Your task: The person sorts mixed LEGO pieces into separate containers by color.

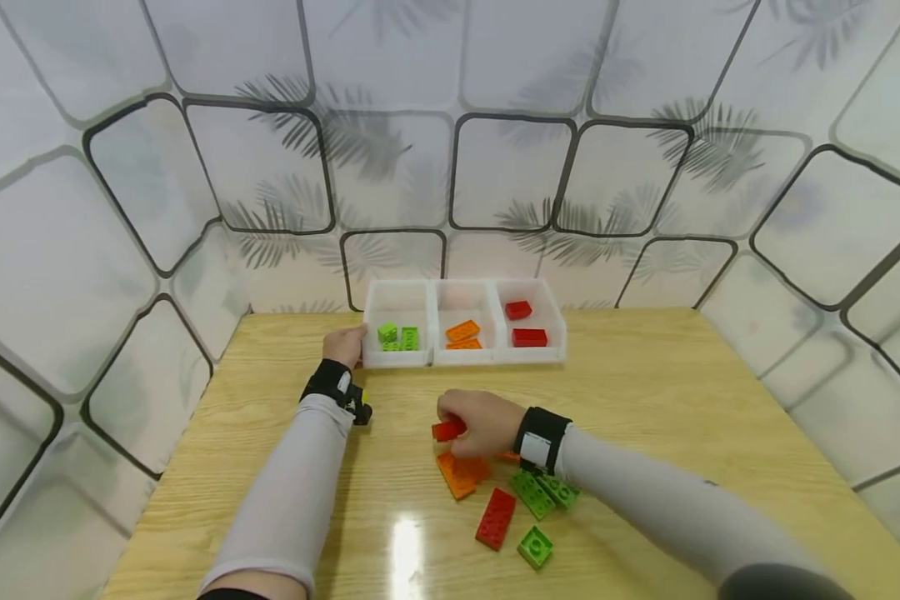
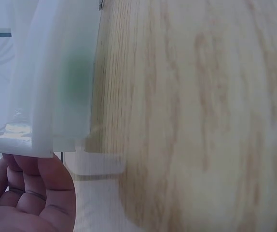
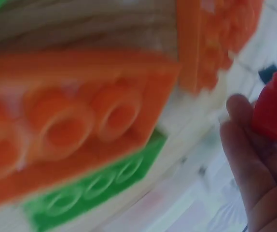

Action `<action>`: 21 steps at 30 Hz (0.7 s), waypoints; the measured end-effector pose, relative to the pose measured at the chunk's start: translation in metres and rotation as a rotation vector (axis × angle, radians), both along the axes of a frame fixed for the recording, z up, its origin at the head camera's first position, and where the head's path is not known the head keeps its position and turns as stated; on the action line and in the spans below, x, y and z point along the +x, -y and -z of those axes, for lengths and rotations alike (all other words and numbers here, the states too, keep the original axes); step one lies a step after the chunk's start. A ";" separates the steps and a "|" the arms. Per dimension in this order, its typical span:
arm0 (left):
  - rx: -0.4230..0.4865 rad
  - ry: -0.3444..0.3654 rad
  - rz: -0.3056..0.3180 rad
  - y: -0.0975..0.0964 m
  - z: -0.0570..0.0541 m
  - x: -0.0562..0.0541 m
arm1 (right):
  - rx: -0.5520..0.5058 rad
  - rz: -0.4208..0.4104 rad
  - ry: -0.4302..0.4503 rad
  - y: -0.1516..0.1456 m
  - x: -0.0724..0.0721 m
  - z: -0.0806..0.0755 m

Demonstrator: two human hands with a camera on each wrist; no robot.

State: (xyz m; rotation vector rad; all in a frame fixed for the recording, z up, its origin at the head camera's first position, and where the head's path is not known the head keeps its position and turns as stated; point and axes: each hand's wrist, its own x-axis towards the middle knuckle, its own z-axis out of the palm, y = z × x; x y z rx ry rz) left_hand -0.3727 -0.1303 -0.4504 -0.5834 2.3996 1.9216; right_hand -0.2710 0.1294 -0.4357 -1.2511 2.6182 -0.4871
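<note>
A white three-compartment tray (image 1: 431,333) stands at the back of the table. My left hand (image 1: 345,347) grips its left end; in the left wrist view, the curled fingers (image 2: 56,176) meet the end under the rim. Over the table's middle, my right hand (image 1: 489,422) pinches a red toy building brick (image 1: 447,430), also visible in the right wrist view, where studs show on the brick (image 3: 276,113). Just below that hand lie orange bricks (image 1: 456,477), partly hidden by it. Green bricks (image 1: 532,493) sit under the right wrist.
Closer to me are a long red brick (image 1: 496,518) and a small green brick (image 1: 536,547). From left to right, the tray compartments hold green bricks (image 1: 409,337), orange bricks (image 1: 462,331) and red bricks (image 1: 528,337). A patterned curtain (image 1: 510,175) hangs behind the table.
</note>
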 end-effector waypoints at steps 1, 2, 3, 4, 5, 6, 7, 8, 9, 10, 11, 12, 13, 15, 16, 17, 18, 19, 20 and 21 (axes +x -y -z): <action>0.003 0.002 -0.006 0.000 0.000 -0.001 | -0.012 0.024 0.008 -0.005 -0.002 -0.001; 0.002 0.003 -0.007 -0.001 0.000 -0.001 | -0.021 0.044 0.011 -0.010 -0.004 -0.001; -0.003 0.001 -0.006 -0.001 0.000 -0.001 | -0.026 0.058 0.015 -0.014 -0.007 -0.002; -0.008 0.001 -0.008 -0.001 0.000 -0.001 | -0.028 0.075 0.021 -0.019 -0.009 -0.002; -0.012 0.001 -0.011 -0.001 0.001 -0.001 | -0.025 0.087 0.021 -0.024 -0.011 -0.001; -0.014 0.001 -0.015 -0.001 0.001 -0.002 | -0.028 0.099 0.024 -0.029 -0.013 -0.001; -0.016 0.001 -0.021 -0.001 0.001 -0.002 | -0.022 0.116 0.031 -0.033 -0.015 0.000; -0.016 0.000 -0.023 0.000 0.001 -0.002 | -0.021 0.129 0.040 -0.038 -0.017 0.000; -0.017 -0.002 -0.028 0.000 0.001 -0.002 | -0.017 0.145 0.051 -0.042 -0.020 0.001; -0.013 -0.002 -0.032 -0.001 0.002 -0.003 | -0.010 0.160 0.058 -0.047 -0.021 0.002; -0.010 -0.002 -0.034 -0.001 0.002 -0.003 | 0.004 0.170 0.058 -0.052 -0.023 0.003; -0.006 -0.002 -0.035 -0.001 0.002 -0.003 | 0.016 0.178 0.054 -0.057 -0.025 0.003; -0.005 -0.001 -0.035 -0.001 0.002 -0.003 | 0.032 0.178 0.039 -0.061 -0.027 0.004; -0.009 0.003 -0.033 -0.001 0.002 -0.004 | 0.059 0.165 -0.009 -0.070 -0.031 0.004; -0.010 0.006 -0.032 -0.001 0.002 -0.005 | 0.072 0.157 -0.043 -0.074 -0.033 0.005; -0.011 0.008 -0.033 -0.001 0.002 -0.005 | 0.080 0.152 -0.073 -0.078 -0.035 0.005; -0.013 0.008 -0.032 -0.001 0.002 -0.005 | 0.082 0.146 -0.105 -0.082 -0.038 0.005; -0.016 0.007 -0.031 -0.001 0.002 -0.005 | 0.083 0.142 -0.131 -0.085 -0.040 0.005; -0.016 0.005 -0.031 -0.001 0.002 -0.005 | 0.082 0.143 -0.152 -0.088 -0.043 0.004; -0.015 0.003 -0.033 -0.001 0.002 -0.004 | 0.081 0.150 -0.167 -0.091 -0.045 0.004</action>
